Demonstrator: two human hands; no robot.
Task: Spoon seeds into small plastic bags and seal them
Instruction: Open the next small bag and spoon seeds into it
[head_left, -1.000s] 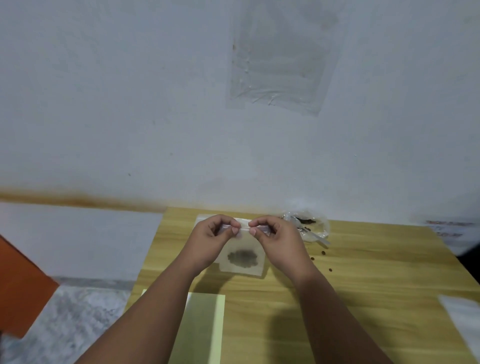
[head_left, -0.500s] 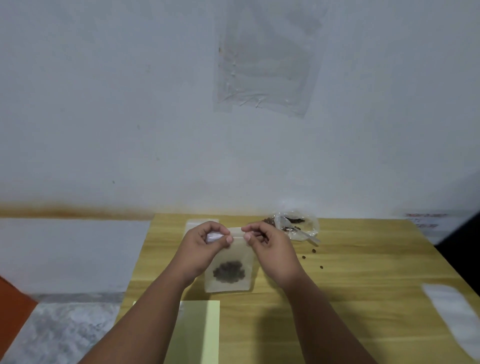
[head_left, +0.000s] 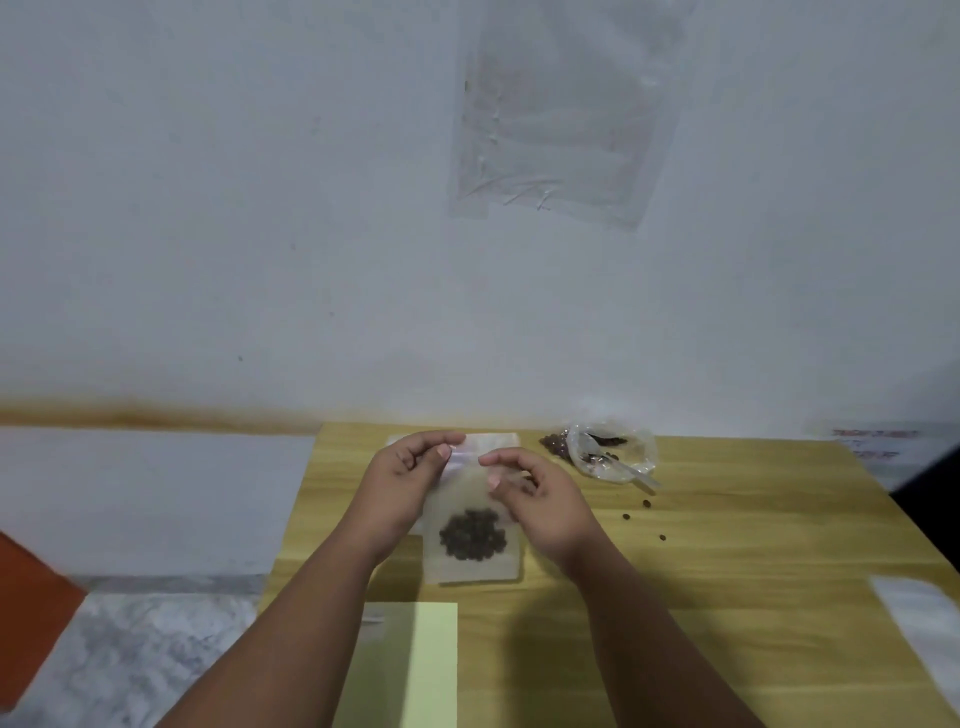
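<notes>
Head view: we see the left hand (head_left: 405, 488) pinching the top left edge of the small plastic bag (head_left: 467, 569) between thumb and forefinger. The right hand (head_left: 543, 501) is curled at the bag's upper right side. We cannot tell if it grips the bag or only touches it.

The bag is held upright over the wooden table (head_left: 727, 597), between the two hands, with a dark clump of seeds (head_left: 472, 535) in its lower half.

Right of the hands is a crumpled clear seed pouch (head_left: 631, 441) with a white spoon (head_left: 631, 470) in it. A few loose seeds (head_left: 627, 516) lie on the table near it. We also note a pale yellow-green sheet (head_left: 415, 665) at the near edge.
</notes>
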